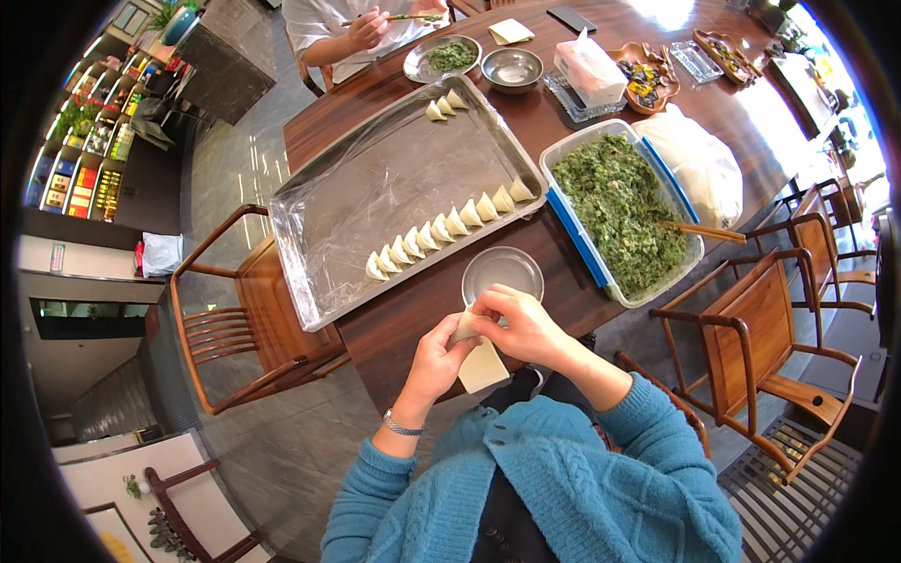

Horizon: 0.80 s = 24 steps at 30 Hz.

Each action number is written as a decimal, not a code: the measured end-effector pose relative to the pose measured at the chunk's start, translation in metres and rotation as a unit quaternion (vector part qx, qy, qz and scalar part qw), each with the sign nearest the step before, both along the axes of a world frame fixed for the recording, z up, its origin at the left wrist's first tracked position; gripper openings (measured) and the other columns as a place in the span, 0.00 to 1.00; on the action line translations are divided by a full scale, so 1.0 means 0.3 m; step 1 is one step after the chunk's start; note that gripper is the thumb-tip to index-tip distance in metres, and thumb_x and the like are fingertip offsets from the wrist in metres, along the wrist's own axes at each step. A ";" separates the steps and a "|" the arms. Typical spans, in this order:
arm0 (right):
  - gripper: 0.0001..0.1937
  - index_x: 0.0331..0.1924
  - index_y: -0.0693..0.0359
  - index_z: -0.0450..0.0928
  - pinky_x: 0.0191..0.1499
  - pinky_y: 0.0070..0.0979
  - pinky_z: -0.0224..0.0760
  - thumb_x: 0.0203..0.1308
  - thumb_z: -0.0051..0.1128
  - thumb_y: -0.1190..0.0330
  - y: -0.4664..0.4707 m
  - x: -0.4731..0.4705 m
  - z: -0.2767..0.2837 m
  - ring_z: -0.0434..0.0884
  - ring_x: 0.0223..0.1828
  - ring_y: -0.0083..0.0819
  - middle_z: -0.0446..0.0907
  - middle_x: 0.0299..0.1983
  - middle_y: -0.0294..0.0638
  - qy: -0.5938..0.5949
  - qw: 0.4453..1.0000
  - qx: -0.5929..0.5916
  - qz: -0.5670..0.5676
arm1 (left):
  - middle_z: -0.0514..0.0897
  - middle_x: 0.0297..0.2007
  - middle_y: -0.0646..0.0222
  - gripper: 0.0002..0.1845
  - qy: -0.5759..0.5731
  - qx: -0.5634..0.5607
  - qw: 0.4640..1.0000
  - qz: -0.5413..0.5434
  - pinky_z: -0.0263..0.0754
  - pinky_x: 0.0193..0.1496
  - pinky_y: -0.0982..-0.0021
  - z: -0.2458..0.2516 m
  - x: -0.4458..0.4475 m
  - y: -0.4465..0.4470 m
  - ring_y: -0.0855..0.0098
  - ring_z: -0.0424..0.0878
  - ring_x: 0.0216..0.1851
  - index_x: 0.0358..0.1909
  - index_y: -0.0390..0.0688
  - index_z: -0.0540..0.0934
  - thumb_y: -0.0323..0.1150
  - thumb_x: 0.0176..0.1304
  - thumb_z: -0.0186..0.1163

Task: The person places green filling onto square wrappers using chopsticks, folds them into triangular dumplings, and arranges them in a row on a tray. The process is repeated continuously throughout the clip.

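Observation:
My left hand (438,359) and my right hand (517,324) meet over the near table edge, their fingers pinching a folded dumpling wrapper (462,329) between them. Whatever the wrapper encloses is hidden. Below them lies a stack of square dough wrappers (483,369). Just beyond the hands is a round metal plate (503,266), partly covered by my right hand. A row of folded dumplings (440,229) lines the near side of a film-covered metal tray (394,169), with a few more at its far end. Green chopped filling (619,204) fills a plastic tub, chopsticks (704,231) resting in it.
Across the table, a person (369,32) holds chopsticks and a wrapper near a bowl of filling (450,56). An empty steel bowl (512,70), a tissue pack (590,70) and a white plastic bag (693,165) stand beyond. Wooden chairs (260,310) flank the table.

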State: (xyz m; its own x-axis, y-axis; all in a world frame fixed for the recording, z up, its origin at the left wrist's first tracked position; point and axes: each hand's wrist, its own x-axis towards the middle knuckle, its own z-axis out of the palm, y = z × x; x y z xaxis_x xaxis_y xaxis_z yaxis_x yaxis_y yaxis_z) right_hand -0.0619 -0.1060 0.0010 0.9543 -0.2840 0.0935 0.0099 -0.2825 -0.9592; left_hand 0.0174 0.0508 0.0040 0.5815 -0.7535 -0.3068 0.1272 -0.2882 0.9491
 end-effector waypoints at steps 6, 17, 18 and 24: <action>0.06 0.29 0.66 0.74 0.41 0.38 0.68 0.51 0.59 0.74 0.008 -0.018 -0.022 0.75 0.34 0.46 0.74 0.30 0.42 -0.061 0.981 -0.186 0.007 | 0.80 0.33 0.72 0.10 0.169 0.009 0.985 -0.029 0.74 0.39 0.77 0.008 0.012 -0.005 0.80 0.78 0.33 0.45 0.36 0.76 0.26 0.63 0.58; 0.07 0.32 0.65 0.70 0.40 0.25 0.70 0.59 0.57 0.72 -0.032 -0.044 -0.111 0.77 0.35 0.29 0.75 0.33 0.40 0.020 0.982 0.183 -0.030 | 0.82 0.35 0.68 0.14 0.178 0.058 0.978 -0.096 0.76 0.33 0.78 0.074 0.071 -0.064 0.77 0.82 0.32 0.48 0.33 0.75 0.28 0.63 0.58; 0.07 0.32 0.65 0.70 0.39 0.23 0.70 0.60 0.56 0.72 -0.037 -0.052 -0.119 0.76 0.34 0.26 0.75 0.34 0.39 0.045 0.969 0.240 -0.049 | 0.82 0.36 0.66 0.15 0.175 0.066 0.979 -0.084 0.76 0.33 0.79 0.083 0.073 -0.070 0.75 0.83 0.33 0.51 0.32 0.74 0.27 0.63 0.58; 0.06 0.33 0.60 0.68 0.47 0.34 0.79 0.66 0.51 0.70 -0.049 -0.087 -0.178 0.81 0.40 0.30 0.77 0.37 0.37 -0.013 0.809 0.576 -0.118 | 0.83 0.35 0.65 0.15 0.191 -0.009 0.981 -0.044 0.76 0.34 0.79 0.071 0.077 -0.089 0.77 0.82 0.32 0.51 0.31 0.74 0.27 0.64 0.57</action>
